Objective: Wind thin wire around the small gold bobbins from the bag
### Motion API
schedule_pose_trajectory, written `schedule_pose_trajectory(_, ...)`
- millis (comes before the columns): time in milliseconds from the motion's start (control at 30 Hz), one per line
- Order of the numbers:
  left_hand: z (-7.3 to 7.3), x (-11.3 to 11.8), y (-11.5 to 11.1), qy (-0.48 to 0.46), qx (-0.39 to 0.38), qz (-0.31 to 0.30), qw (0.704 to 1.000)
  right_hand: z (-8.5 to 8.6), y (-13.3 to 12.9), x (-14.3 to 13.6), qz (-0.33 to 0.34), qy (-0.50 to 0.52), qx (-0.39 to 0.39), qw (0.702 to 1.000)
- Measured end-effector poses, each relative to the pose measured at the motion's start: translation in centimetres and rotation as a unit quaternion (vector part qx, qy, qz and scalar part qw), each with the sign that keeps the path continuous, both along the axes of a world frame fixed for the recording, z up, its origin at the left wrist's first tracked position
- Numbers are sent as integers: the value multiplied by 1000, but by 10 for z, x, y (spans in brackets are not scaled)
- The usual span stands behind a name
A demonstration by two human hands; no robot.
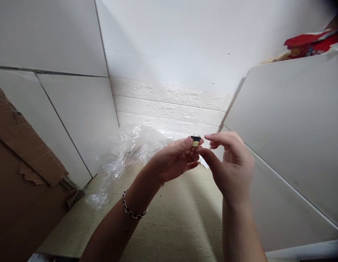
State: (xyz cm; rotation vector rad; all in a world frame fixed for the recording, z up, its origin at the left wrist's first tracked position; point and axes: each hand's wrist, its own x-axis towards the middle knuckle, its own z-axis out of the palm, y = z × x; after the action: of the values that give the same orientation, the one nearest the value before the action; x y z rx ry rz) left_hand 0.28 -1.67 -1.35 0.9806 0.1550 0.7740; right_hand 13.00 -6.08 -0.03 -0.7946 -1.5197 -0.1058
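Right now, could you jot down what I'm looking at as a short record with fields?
Left hand: pinches a small dark and gold part at its fingertips
Right hand: fingers at the same part, somewhat blurred
Left wrist: chain bracelet
Surface: beige mat
Behind the hands: crumpled clear plastic bag
Left edge: torn cardboard
Top right: red packaging

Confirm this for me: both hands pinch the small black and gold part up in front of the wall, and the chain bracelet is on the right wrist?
Not quite. The head view shows the chain bracelet on the left wrist. The left hand and right hand do pinch the small part.
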Motion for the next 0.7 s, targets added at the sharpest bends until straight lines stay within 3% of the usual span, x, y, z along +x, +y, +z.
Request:
schedule_pose_trajectory(333,1,0,-5,10,22,6,1000,4,-11,1,-84,-56,10,995)
schedule_pose_trajectory(700,5,-1,-5,-3,88,46,995,4,-13,3,-121,-116,8,986)
